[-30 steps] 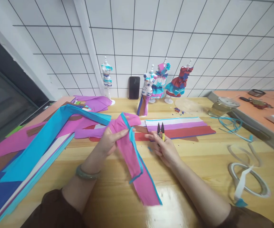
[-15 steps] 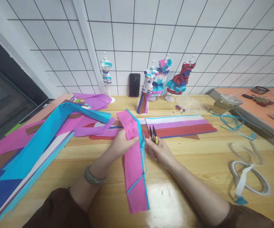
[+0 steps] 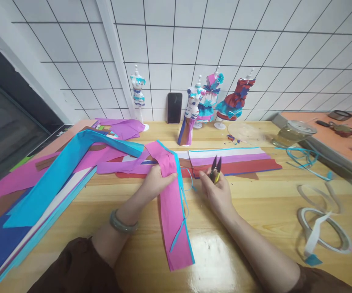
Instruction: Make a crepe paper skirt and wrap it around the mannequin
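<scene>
My left hand (image 3: pixel 155 182) grips a pink crepe paper strip (image 3: pixel 176 228), thumb on top and fingers behind it. A narrow blue border runs down the strip's right edge. A thin blue trimming (image 3: pixel 188 205) hangs from this edge, curling loose, and one end crosses the pink lower down. To the right, apart from the strip, my right hand (image 3: pixel 217 189) is closed around small thread snips (image 3: pixel 216 169) with dark blades and a yellow handle. The blades point up and away, slightly parted. My right fingertips are near the loose trimming; I cannot tell whether they touch anything small.
Layered coloured strips (image 3: pixel 233 160) lie behind my hands; more paper strips (image 3: pixel 72 162) are heaped at left. Small dress forms (image 3: pixel 191 108) and a phone (image 3: pixel 174 108) stand by the tiled wall. At right are a tape roll (image 3: pixel 345 240), blue scraps (image 3: pixel 304 156) and a glass pot (image 3: pixel 294 133).
My right hand has moved right with the snips, away from the pink strip's edge. The blue trimming now hangs looser, its lower end swung off. My left hand keeps its hold.
</scene>
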The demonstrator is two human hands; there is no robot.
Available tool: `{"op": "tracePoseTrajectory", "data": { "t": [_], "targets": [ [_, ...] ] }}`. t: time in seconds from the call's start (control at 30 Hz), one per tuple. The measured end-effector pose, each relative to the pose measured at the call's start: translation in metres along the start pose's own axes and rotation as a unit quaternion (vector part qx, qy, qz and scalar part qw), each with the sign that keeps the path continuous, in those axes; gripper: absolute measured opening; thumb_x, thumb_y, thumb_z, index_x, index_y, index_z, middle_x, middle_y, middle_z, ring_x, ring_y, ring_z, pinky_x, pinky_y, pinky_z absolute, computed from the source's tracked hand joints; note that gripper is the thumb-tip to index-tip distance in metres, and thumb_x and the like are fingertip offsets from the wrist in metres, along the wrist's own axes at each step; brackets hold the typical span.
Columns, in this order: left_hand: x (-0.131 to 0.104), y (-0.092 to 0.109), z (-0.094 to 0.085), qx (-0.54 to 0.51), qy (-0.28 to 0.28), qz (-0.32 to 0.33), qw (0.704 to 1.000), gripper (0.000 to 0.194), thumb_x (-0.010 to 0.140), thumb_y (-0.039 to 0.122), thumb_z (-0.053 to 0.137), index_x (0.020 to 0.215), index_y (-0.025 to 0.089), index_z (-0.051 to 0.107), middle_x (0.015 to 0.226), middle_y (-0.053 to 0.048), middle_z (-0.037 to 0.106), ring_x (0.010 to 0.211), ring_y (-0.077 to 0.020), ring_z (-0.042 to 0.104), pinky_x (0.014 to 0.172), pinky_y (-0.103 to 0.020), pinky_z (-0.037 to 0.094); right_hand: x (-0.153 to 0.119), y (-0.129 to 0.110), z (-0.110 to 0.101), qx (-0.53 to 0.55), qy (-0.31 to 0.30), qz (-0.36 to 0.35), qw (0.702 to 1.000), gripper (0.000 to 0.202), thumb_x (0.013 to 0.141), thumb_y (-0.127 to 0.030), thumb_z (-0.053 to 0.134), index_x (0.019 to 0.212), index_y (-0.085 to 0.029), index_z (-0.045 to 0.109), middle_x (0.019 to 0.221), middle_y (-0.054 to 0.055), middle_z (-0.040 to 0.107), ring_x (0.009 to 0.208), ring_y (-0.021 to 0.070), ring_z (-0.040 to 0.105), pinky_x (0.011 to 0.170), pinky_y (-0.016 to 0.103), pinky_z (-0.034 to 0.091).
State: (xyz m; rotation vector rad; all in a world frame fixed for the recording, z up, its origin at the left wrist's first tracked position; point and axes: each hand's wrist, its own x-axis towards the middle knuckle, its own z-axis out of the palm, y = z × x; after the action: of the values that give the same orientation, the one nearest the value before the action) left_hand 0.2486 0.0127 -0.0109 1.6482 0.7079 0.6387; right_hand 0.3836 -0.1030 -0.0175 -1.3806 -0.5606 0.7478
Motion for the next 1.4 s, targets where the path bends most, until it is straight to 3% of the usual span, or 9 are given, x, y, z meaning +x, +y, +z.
{"op": "tracePoseTrajectory", "data": {
  "t": [0.1,0.17,0.37,0.67,0.97,1.1,1.23,1.33,1.4],
  "targets": [
    [-0.002,-0.001,0.003,0.018,-0.013,0.000,1.000,0.022,0.068,0.028,0.061,0.086,0.014,0.062,0.083,-0.004,0.065,0.080,-0.0207,0.059,0.071,-0.031,0.047,-0.003,-0.002,0.000,-0.002,0.037,-0.082,0.996,0.029,0.067,-0.039,0.066,0.077,-0.023,0.044,0.070,-0.004,0.055,0.045,0.0060,0.042,0.040,0.020,0.030],
    [-0.002,-0.001,0.004,0.016,-0.025,-0.003,1.000,0.023,0.069,0.028,0.061,0.086,0.013,0.062,0.082,-0.004,0.065,0.079,-0.0209,0.059,0.071,-0.032,0.047,-0.004,-0.001,0.002,-0.016,-0.013,-0.085,0.996,0.027,0.068,-0.036,0.066,0.077,-0.022,0.045,0.080,-0.001,0.059,0.056,0.0075,0.049,0.048,0.020,0.035],
    [-0.001,0.000,0.003,-0.038,-0.008,-0.013,0.999,0.022,0.067,0.029,0.064,0.082,0.014,0.061,0.083,-0.004,0.065,0.077,-0.0190,0.059,0.070,-0.030,0.047,-0.008,0.003,0.008,-0.062,-0.218,0.058,0.972,0.038,0.061,-0.034,0.073,0.066,-0.020,0.039,0.048,-0.010,0.037,0.042,0.0042,0.031,0.040,0.019,0.023],
    [0.013,-0.023,-0.008,-0.153,0.043,-0.032,0.987,0.040,0.061,0.028,0.071,0.097,0.015,0.060,0.095,-0.006,0.065,0.090,-0.0210,0.059,0.081,-0.035,0.047,-0.009,-0.001,-0.003,0.077,-0.298,0.194,0.931,0.037,0.062,-0.027,0.074,0.076,-0.021,0.039,0.045,-0.014,0.031,0.033,0.0008,0.016,0.032,0.016,0.012],
    [0.017,-0.029,-0.016,-0.227,0.059,-0.025,0.972,0.044,0.061,0.026,0.072,0.102,0.017,0.058,0.094,-0.004,0.065,0.088,-0.0178,0.059,0.084,-0.034,0.046,-0.005,-0.013,-0.010,0.071,-0.281,0.205,0.935,0.030,0.065,-0.028,0.071,0.080,-0.020,0.046,0.063,-0.005,0.055,0.035,-0.0005,0.016,0.032,0.016,0.011],
    [0.018,-0.028,-0.017,-0.252,0.069,-0.035,0.965,0.045,0.058,0.026,0.074,0.100,0.017,0.059,0.090,-0.004,0.066,0.086,-0.0181,0.060,0.082,-0.034,0.047,0.009,-0.009,-0.021,-0.097,-0.155,0.085,0.979,0.027,0.064,-0.034,0.069,0.072,-0.019,0.048,0.056,-0.005,0.052,0.036,0.0031,0.028,0.034,0.018,0.020],
    [0.017,-0.029,-0.016,-0.217,0.073,-0.047,0.972,0.041,0.058,0.026,0.073,0.095,0.017,0.060,0.089,-0.004,0.066,0.085,-0.0185,0.060,0.081,-0.034,0.047,0.020,-0.001,-0.028,-0.242,-0.011,-0.069,0.968,0.024,0.061,-0.031,0.071,0.074,-0.020,0.054,0.056,-0.004,0.053,0.042,0.0078,0.037,0.040,0.021,0.026],
    [0.016,-0.028,-0.013,-0.186,0.063,-0.044,0.980,0.040,0.059,0.027,0.073,0.096,0.016,0.060,0.090,-0.005,0.066,0.088,-0.0204,0.060,0.082,-0.035,0.047,0.011,-0.003,-0.024,-0.218,0.017,-0.124,0.968,0.024,0.065,-0.031,0.068,0.085,-0.022,0.057,0.066,-0.001,0.056,0.044,0.0087,0.037,0.043,0.023,0.028],
    [0.015,-0.027,-0.011,-0.182,0.048,-0.041,0.981,0.042,0.060,0.027,0.072,0.099,0.016,0.059,0.090,-0.005,0.066,0.091,-0.0213,0.059,0.082,-0.036,0.047,-0.001,-0.007,-0.016,-0.197,-0.002,-0.145,0.970,0.024,0.069,-0.031,0.066,0.090,-0.024,0.058,0.070,-0.001,0.055,0.048,0.0099,0.039,0.046,0.024,0.030]
  ]
}}
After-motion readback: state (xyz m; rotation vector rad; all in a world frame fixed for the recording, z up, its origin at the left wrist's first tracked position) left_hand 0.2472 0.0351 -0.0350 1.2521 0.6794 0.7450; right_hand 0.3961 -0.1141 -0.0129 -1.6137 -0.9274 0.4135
